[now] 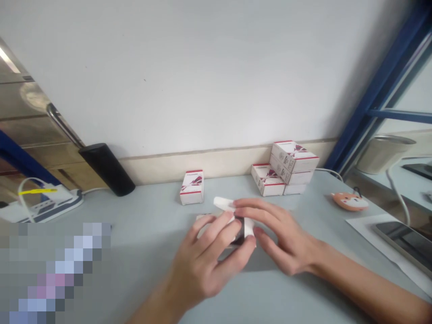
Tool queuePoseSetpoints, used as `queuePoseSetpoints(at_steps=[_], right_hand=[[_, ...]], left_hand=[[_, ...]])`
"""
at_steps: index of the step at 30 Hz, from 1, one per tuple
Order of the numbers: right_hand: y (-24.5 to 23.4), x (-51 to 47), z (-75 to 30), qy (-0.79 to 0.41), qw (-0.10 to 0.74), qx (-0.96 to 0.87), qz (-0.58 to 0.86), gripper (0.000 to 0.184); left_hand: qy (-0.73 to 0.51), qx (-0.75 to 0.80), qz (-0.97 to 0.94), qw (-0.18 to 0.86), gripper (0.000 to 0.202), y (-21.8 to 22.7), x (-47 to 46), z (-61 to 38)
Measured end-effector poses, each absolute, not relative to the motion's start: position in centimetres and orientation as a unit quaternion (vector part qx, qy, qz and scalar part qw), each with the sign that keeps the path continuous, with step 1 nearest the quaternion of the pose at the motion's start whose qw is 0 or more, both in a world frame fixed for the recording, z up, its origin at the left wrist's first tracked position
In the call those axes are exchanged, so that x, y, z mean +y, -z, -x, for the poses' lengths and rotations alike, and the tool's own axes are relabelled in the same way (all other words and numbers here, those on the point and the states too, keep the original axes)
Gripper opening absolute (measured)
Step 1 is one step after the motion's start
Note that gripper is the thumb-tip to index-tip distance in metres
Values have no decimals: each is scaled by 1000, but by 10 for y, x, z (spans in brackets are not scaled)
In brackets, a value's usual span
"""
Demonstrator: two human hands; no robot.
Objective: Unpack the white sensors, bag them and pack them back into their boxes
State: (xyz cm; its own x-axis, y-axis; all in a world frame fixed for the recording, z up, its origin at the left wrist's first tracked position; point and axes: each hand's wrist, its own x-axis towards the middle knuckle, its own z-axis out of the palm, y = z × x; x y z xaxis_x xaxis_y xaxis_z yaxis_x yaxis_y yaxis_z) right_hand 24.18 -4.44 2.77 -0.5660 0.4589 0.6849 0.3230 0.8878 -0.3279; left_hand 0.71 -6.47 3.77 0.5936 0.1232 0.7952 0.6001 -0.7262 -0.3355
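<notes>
Both of my hands meet over a small white box (225, 204) with an open flap, held low above the grey table (148, 225). My left hand (205, 258) curls its fingers round the box from the near side. My right hand (273, 231) holds it from the right, fingers reaching across the top. A dark part shows between my fingers inside the box; I cannot make out what it is.
One white-and-red box (192, 186) stands behind my hands. A stack of the same boxes (286, 167) sits by the wall at the right. An orange fox-shaped trinket (349, 201), a tablet (405, 240) on paper, a black cylinder (106, 168) and a power strip (47, 204) lie around.
</notes>
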Motion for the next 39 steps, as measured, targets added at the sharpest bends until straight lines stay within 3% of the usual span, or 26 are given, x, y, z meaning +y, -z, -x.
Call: queuePoseSetpoints(at_steps=[8,17,20,26,31,36,39], right_hand=[[-26,-46,-237,-106,422,-883,177,70],[-22,-45,-236,-38,408,-888,209,43],[-25,-46,-236,-26,407,-890,206,39],[-26,-45,-235,-20,417,-885,205,34],[-21,-40,-240,-83,437,-863,239,28],[-20,-34,-244,-122,434,-848,278,28],[-22,-33,-245,-151,438,-838,288,19]], left_hand=[[419,-212,833,292,22,-38,-59,-6],[424,-215,843,250,17,-41,-55,-4],[433,-229,836,247,24,-38,-56,-2],[489,-229,833,120,38,-25,-52,3],[494,-227,839,-12,47,-29,-45,7],[463,-274,842,-47,59,-26,-42,8],[440,-295,847,-41,57,-23,-42,8]])
